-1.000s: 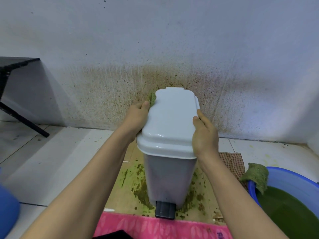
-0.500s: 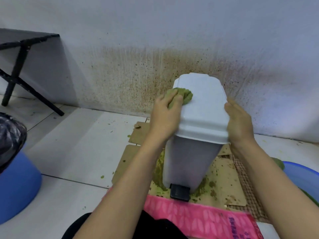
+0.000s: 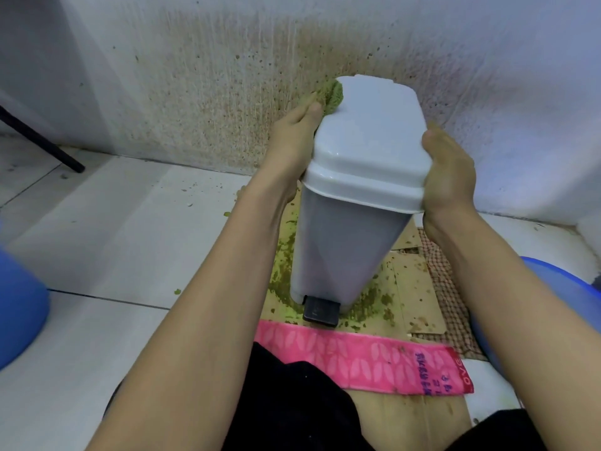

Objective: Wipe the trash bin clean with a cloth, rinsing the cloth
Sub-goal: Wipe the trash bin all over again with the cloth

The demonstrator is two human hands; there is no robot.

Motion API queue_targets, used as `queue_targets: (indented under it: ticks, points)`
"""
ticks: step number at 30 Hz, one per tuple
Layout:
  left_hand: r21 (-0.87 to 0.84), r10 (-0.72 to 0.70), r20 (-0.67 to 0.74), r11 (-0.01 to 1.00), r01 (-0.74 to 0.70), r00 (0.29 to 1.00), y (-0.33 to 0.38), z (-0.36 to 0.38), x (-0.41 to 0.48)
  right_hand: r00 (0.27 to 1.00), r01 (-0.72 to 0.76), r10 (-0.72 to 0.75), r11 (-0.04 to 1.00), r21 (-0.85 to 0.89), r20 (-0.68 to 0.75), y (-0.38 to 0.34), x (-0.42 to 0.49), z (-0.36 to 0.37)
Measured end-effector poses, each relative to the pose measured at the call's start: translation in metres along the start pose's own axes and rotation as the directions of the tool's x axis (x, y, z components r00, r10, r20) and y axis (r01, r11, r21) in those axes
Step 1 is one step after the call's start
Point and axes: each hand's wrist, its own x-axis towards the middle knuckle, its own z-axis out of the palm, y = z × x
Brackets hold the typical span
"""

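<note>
A pale grey pedal trash bin (image 3: 338, 249) with a white lid (image 3: 370, 141) stands on stained cardboard in front of me, its black pedal (image 3: 320, 312) facing me. My left hand (image 3: 292, 135) presses a green cloth (image 3: 333, 97) against the lid's far left edge; most of the cloth is hidden behind the hand and lid. My right hand (image 3: 450, 170) grips the lid's right rim, thumb on top.
Green muck spatters the cardboard (image 3: 413, 288) and the wall (image 3: 211, 92). A blue basin (image 3: 553, 278) sits at right, another blue container (image 3: 19, 307) at left. A pink towel (image 3: 361, 359) lies before the bin, a checked cloth (image 3: 445, 288) at right. A black table leg (image 3: 42, 144) stands far left.
My left hand slid the green cloth off the lid's top toward its far left edge. The view shifted closer and lower; my right hand stays on the right rim.
</note>
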Motion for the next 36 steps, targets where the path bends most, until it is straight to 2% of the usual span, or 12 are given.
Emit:
queue_targets:
  ticks: [3,6,9,11,13,18,20,22,26,31,34,36]
  points:
    - [0.015,0.179,-0.155,0.984,-0.179,0.972,-0.007,0.004,-0.035,0.999,0.002,-0.002,1.0,0.012,0.043,-0.001,-0.002,-0.001]
    - [0.124,0.358,-0.294,0.934,-0.336,0.886,-0.022,0.016,-0.077,0.991,-0.001,-0.011,0.996,0.084,0.135,0.002,0.0,-0.008]
    - [0.309,0.595,-0.363,0.803,-0.51,0.717,-0.046,0.025,-0.107,0.976,0.002,-0.042,0.982,0.188,0.213,0.013,-0.001,-0.014]
    - [0.466,0.759,-0.301,0.645,-0.605,0.577,-0.065,0.03,-0.116,0.972,0.015,-0.071,0.969,0.245,0.225,0.02,-0.004,-0.014]
    - [0.544,0.833,-0.231,0.538,-0.644,0.502,-0.079,0.037,-0.116,0.972,0.03,-0.091,0.962,0.272,0.216,0.024,-0.006,-0.012]
    - [0.61,0.885,-0.062,0.399,-0.684,0.461,-0.079,0.073,-0.12,0.97,0.073,-0.129,0.963,0.26,0.207,0.027,-0.003,-0.014]
    - [0.62,0.901,0.057,0.306,-0.722,0.431,-0.075,0.07,-0.116,0.971,0.084,-0.131,0.97,0.227,0.199,0.028,0.0,-0.014]
    - [0.655,0.906,0.11,0.244,-0.715,0.409,-0.076,0.051,-0.111,0.973,0.084,-0.127,0.974,0.212,0.195,0.028,0.001,-0.013]
    - [0.683,0.888,-0.022,0.348,-0.642,0.459,-0.081,0.013,-0.109,0.972,0.087,-0.129,0.974,0.211,0.195,0.03,0.004,-0.014]
    - [0.685,0.894,-0.034,0.347,-0.641,0.447,-0.082,0.021,-0.108,0.965,0.077,-0.131,0.97,0.233,0.227,0.033,0.007,-0.012]
    - [0.669,0.886,0.025,0.329,-0.666,0.463,-0.081,0.038,-0.112,0.964,0.087,-0.139,0.97,0.227,0.228,0.034,0.009,-0.013]
    - [0.679,0.883,0.114,0.266,-0.685,0.455,-0.075,0.049,-0.112,0.96,0.085,-0.139,0.971,0.224,0.241,0.034,0.01,-0.014]
